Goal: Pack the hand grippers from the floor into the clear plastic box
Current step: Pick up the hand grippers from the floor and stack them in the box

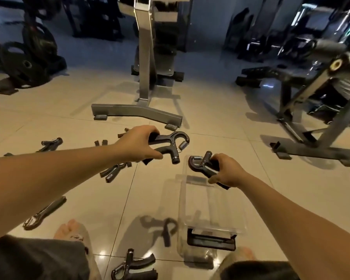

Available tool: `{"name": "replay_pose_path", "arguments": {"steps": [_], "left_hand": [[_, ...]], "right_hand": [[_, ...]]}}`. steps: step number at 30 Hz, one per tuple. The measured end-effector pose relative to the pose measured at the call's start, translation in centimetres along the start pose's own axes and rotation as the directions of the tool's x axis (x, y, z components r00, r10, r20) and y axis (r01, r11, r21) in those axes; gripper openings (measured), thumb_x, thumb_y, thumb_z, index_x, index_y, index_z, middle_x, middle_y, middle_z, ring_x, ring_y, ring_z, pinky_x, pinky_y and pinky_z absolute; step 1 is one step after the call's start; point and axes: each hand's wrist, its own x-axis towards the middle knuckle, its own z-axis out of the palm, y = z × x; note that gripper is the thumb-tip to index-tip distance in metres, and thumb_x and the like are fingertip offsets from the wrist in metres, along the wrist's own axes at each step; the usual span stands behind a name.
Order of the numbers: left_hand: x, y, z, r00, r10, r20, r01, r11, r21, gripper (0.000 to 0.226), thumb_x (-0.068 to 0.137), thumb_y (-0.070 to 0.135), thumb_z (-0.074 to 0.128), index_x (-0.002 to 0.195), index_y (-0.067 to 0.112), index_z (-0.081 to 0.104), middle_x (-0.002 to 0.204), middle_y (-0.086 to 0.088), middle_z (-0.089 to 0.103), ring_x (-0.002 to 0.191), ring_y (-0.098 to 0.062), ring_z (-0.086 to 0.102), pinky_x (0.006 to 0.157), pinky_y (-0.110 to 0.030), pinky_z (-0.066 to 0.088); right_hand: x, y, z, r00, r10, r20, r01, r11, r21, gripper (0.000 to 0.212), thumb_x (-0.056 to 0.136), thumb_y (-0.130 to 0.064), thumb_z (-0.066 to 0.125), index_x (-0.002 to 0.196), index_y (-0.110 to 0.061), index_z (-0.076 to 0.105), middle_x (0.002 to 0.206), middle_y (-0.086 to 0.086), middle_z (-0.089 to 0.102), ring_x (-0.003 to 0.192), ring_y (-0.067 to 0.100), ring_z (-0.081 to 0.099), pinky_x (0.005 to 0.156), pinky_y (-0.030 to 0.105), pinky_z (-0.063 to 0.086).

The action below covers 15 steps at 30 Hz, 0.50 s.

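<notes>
My left hand [138, 144] holds a black hand gripper [170, 145] with a steel spring, up above the tiled floor. My right hand [225, 171] grips a second black hand gripper [200, 164] just over the far end of the clear plastic box [240, 221]. The box stands on the floor between my knees, with a black latch [210, 240] at its near end. Several more hand grippers lie on the floor: one [114, 171] under my left forearm, one [43, 213] at left, one [51, 144] farther left, one [133, 266] by my left knee.
A steel rack base [136, 112] stands ahead. A bench frame [311, 138] fills the right side. Weight plates [28, 63] sit on a stand at far left. My bare feet [69, 229] and knees are at the bottom edge. A hand gripper's shadow [160, 225] falls beside the box.
</notes>
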Motion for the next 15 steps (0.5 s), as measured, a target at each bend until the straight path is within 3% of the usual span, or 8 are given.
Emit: {"name": "replay_pose_path", "arguments": {"steps": [5,9,15], "left_hand": [[3.4,-0.3,4.6,0.992,0.004,0.128,-0.011,0.998,0.058,0.062,0.071,0.039,0.088,0.123,0.022,0.058,0.108,0.006,0.060,0.097,-0.014,0.059,0.078,-0.025,0.047],[4.8,-1.9,9.8,0.979,0.015,0.204,-0.032,0.997,0.076,0.062,0.070,0.045,0.086,0.121,0.023,0.059,0.107,0.007,0.061,0.095,-0.014,0.059,0.082,-0.033,0.053],[6.1,-3.6,14.7,0.968,-0.012,0.252,0.013,1.000,-0.003,0.062,0.069,0.041,0.088,0.121,0.022,0.061,0.109,0.006,0.063,0.098,-0.016,0.060,0.089,-0.038,0.053]], "right_hand": [[-0.3,4.2,5.6,0.992,0.019,0.123,-0.024,0.999,0.040,0.068,0.064,-0.028,0.093,0.122,-0.017,0.059,0.111,-0.003,0.061,0.101,0.021,0.062,0.090,0.036,0.053],[0.6,7.9,10.7,0.963,0.020,0.270,-0.028,0.999,0.024,0.066,0.063,-0.028,0.092,0.119,-0.020,0.058,0.105,-0.006,0.054,0.093,0.017,0.055,0.080,0.029,0.045],[2.5,11.0,16.0,0.899,0.041,0.436,-0.033,0.999,-0.026,0.057,0.060,-0.023,0.089,0.106,-0.022,0.056,0.108,0.002,0.059,0.094,0.023,0.057,0.082,0.038,0.053]]}}
